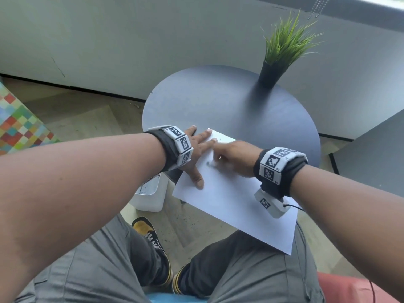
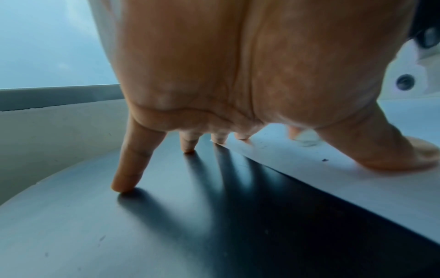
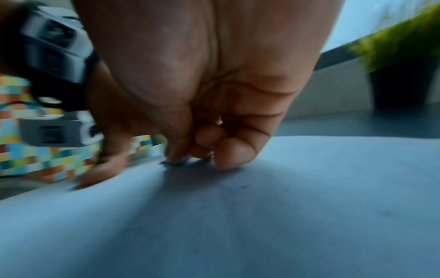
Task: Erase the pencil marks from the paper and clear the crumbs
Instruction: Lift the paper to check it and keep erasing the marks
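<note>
A white sheet of paper [image 1: 240, 211] lies on the round dark table [image 1: 218, 101], its near part hanging over the table's front edge. My left hand [image 1: 196, 154] presses flat with spread straight fingers, the thumb on the paper's left part and the outer fingers on the bare table [image 2: 142, 225]. My right hand [image 1: 236, 158] is curled and blurred just right of it, pinching a small whitish eraser [image 3: 176, 162] against the paper [image 3: 238, 216]. A smudged grey pencil mark [image 1: 208, 164] sits at the eraser's tip. A dark speck [image 2: 325, 160] lies on the paper [image 2: 357, 178] near my thumb.
A green plant in a black pot [image 1: 271, 73] stands at the table's far right. On the floor under the table's left edge is a white bin [image 1: 150, 193]. A colourful checkered object [image 1: 19, 125] is at far left. My knees are below the paper.
</note>
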### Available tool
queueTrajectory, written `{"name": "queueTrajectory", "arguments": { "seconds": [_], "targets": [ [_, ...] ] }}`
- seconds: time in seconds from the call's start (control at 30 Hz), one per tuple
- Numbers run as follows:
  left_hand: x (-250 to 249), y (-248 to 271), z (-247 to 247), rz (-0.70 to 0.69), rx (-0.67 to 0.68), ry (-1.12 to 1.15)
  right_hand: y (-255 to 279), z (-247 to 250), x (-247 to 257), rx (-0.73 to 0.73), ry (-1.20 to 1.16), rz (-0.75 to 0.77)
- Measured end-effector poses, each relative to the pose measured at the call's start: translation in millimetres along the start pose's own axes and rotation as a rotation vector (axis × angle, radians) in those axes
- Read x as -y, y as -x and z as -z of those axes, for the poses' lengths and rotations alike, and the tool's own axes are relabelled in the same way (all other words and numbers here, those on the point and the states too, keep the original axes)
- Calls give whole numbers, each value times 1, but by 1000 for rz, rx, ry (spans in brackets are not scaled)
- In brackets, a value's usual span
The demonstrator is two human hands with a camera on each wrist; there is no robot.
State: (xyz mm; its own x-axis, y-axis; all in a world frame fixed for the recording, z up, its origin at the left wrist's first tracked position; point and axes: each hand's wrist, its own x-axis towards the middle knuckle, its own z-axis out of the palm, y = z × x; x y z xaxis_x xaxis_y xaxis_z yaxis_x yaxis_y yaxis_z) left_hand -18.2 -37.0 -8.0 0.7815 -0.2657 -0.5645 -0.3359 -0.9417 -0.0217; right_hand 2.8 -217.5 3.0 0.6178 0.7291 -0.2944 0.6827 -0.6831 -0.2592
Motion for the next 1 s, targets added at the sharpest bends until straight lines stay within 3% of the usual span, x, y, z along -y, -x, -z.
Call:
{"name": "queueTrajectory", "arguments": {
  "seconds": [0.07, 0.1, 0.23, 0.33, 0.4, 0.53, 0.67, 0.73, 0.83, 1.0],
  "targets": [
    [-1, 1, 2, 4, 14, -11, 0, 2, -8, -114, 4, -84],
    [-2, 1, 3, 5, 20, -10, 2, -1, -8, -104, 14, -55],
    [-4, 1, 4, 9, 28, -6, 9, -4, 3, 124, 15, 117],
    [-2, -2, 3, 3, 19, -3, 0, 0, -10, -46, -8, -45],
    [-2, -3, 1, 5, 15, -8, 2, -2, -10, -94, 28, -46],
    [-2, -4, 1, 4, 12, -14, 15, -7, 4, 111, 32, 125],
    [-2, -5, 1, 6, 5, -22, 4, 2, -15, -91, 21, -144],
    [-2, -5, 0, 11, 10, -24, 10, -3, -11, -80, 35, -90],
    [-3, -5, 1, 14, 11, -31, 23, -11, 5, 111, 38, 88],
    [-2, -6, 0, 11, 16, -28, 9, 1, -13, -72, -17, -153]
  ]
}}
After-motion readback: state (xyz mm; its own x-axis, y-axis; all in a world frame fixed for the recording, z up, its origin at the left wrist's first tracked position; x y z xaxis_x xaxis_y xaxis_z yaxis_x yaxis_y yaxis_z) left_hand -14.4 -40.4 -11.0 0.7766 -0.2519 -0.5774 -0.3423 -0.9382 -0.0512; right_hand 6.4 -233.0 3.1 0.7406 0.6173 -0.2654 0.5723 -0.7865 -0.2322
